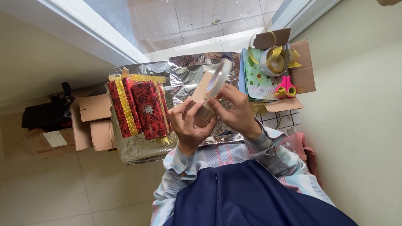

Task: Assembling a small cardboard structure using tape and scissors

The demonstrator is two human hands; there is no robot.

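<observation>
Both hands meet over the silver foil sheet point(184, 79), and from my remote seat I read them like this. Left hand point(189, 123) is curled around a small brown cardboard box point(200, 104), thumb and fingers wrapped on its lower part, so much of the box is hidden behind them. Right hand point(238, 111) pinches a roll of clear tape point(218, 77), which stands on edge against the top of the box; I see only its thin rim and a glint, and I cannot tell whether a strip of tape is pulled out. The fingertips of the two hands touch or nearly touch at the box, too close for me to separate.

On the foil, just to the left of the box, lie red wrapped parcels point(140, 109) with a gold ribbon point(124, 106) running along one. How many parcels there are I cannot say, since their edges blur together. Beyond the foil's far right corner sits a spool of gold ribbon point(274, 60) with pink scissors point(286, 87) below it, resting on a patterned green sheet point(256, 75) and brown card. Left of the foil, plain cardboard boxes point(95, 121) and a dark bag point(46, 113) lie on the floor, partly cut off from each other by overlap. Striped sleeves point(268, 146) and a navy apron point(251, 196) fill the bottom of my view.
</observation>
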